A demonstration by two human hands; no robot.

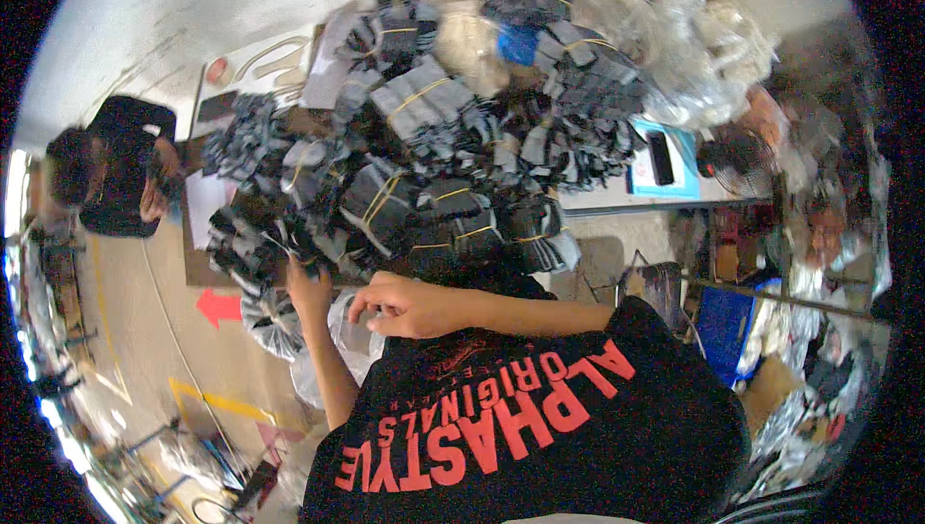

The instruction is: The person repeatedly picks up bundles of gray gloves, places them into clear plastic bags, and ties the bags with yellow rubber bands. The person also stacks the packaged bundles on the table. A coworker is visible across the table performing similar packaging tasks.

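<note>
A large heap of grey and black fabric bundles (424,100), several tied with yellow bands, covers the table in front of me. My left hand (308,283) reaches up to the near left edge of the heap. Its fingers close on dark fabric pieces (279,240) there; the fingertips are partly hidden. Held in front of my body, my right hand (400,305) has loosely bent fingers, somewhat apart, with nothing visible in them. Just beyond it lies a dark banded bundle (381,201). Clear plastic bags (337,341) hang below the table edge beside both hands.
Large clear plastic bags (684,52) are piled at the back right. A phone (661,158) rests on a light-blue folder (636,172), near a fan (740,163). Another person (125,168) in dark clothes is at the far left. A red arrow (220,307) marks the floor.
</note>
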